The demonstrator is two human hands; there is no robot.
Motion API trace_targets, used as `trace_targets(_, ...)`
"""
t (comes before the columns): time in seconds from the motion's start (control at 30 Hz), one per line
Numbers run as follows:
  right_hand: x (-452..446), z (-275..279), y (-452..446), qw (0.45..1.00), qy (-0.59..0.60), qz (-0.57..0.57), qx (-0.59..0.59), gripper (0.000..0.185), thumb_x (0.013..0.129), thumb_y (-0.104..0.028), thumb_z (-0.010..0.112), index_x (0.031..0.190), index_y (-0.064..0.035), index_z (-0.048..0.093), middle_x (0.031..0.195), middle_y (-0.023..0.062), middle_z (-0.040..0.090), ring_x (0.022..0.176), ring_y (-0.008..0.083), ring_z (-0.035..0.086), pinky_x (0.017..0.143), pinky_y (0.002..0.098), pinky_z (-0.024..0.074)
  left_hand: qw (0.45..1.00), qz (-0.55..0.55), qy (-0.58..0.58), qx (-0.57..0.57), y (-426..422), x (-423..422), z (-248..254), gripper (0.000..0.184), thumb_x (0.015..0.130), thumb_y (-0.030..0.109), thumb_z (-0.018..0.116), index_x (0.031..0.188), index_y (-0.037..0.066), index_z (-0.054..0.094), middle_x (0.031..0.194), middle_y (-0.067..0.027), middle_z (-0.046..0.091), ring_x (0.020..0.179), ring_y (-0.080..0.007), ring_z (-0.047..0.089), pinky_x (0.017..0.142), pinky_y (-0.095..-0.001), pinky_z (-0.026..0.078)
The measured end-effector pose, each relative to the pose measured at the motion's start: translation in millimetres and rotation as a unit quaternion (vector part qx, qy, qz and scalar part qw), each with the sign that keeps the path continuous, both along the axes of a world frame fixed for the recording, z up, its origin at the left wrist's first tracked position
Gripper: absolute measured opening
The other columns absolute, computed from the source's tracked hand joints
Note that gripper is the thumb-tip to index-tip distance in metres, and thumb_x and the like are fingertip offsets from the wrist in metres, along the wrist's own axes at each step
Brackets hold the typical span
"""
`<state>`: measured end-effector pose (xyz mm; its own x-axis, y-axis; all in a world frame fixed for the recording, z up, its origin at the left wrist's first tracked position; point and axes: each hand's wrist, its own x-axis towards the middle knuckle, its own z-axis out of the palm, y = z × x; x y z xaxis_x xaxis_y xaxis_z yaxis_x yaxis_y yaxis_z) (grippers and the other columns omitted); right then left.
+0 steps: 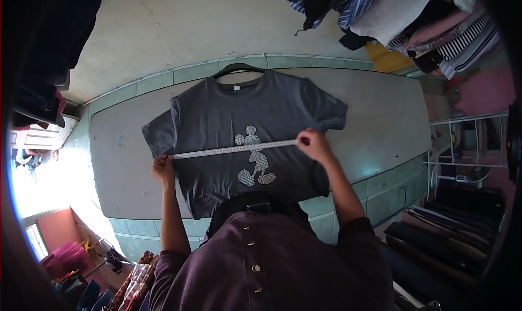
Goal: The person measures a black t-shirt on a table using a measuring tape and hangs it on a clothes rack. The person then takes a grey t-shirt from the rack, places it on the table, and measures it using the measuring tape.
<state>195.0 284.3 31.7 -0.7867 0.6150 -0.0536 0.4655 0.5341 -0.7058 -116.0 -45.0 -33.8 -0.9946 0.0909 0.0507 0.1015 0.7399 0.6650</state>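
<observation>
A dark grey T-shirt [209,121] with a checked mouse-shaped print [259,159] lies spread on a grey table, its neck towards the wall. Inside the collar sits a black hanger [239,67]. Across the chest runs a white measuring tape [217,151], pulled straight and passing over the print. At the shirt's left side, below the sleeve, my left hand [162,170] pinches one end of the tape. My right hand [314,144] is closed on the tape near the opposite side, its fingers curled over the shirt.
The grey table [386,115] reaches out on both sides of the shirt. Clothes [397,17] hang at the upper right, and dark garments [49,66] at the upper left. A white metal rack [462,121] stands at the right, above folded dark trousers [440,240]. Patterned fabric [136,278] is at lower left.
</observation>
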Motion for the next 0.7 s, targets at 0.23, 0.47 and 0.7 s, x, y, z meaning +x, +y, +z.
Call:
trace_targets(0.23, 65.2, -8.5, 77.7, 0.979, -0.148, -0.131, 0.041, 0.011, 0.068, -0.018, 0.065, 0.075, -0.0094, 0.065, 0.076, 0.0065, 0.057, 0.069, 0.0209, 0.058, 0.063, 0.0314, 0.0458, 0.999, 0.037, -0.036, -0.002, 1.6, 0.0, 4.0, 0.022, 0.062, 0.019, 0.073, 0.067, 0.005, 0.057, 0.061, -0.0043, 0.06, 0.055, -0.0153, 0.056, 0.057, -0.0286, 0.044)
trace_targets(0.47, 67.4, -18.4, 76.5, 0.975, -0.164, -0.145, 0.032, 0.011, 0.068, -0.019, 0.065, 0.076, -0.0113, 0.067, 0.077, 0.0054, 0.058, 0.071, 0.0215, 0.058, 0.065, 0.0313, 0.0462, 0.999, 0.04, -0.031, 0.002, 1.6, -0.6, 5.4, 0.027, 0.06, 0.021, 0.074, 0.065, 0.006, 0.051, 0.06, -0.0038, 0.057, 0.055, -0.0159, 0.054, 0.056, -0.03, 0.043)
trace_targets(0.7, 66.7, -14.4, 74.0, 0.982, -0.157, -0.108, 0.015, 0.024, 0.064, -0.02, 0.071, 0.082, -0.0067, 0.064, 0.077, 0.0068, 0.057, 0.07, 0.0207, 0.056, 0.066, 0.031, 0.0458, 0.997, 0.002, -0.051, 0.053, -3.4, 0.8, -1.3, 0.025, 0.069, 0.024, 0.07, 0.067, 0.005, 0.053, 0.059, -0.0031, 0.054, 0.057, -0.0118, 0.051, 0.056, -0.0274, 0.041)
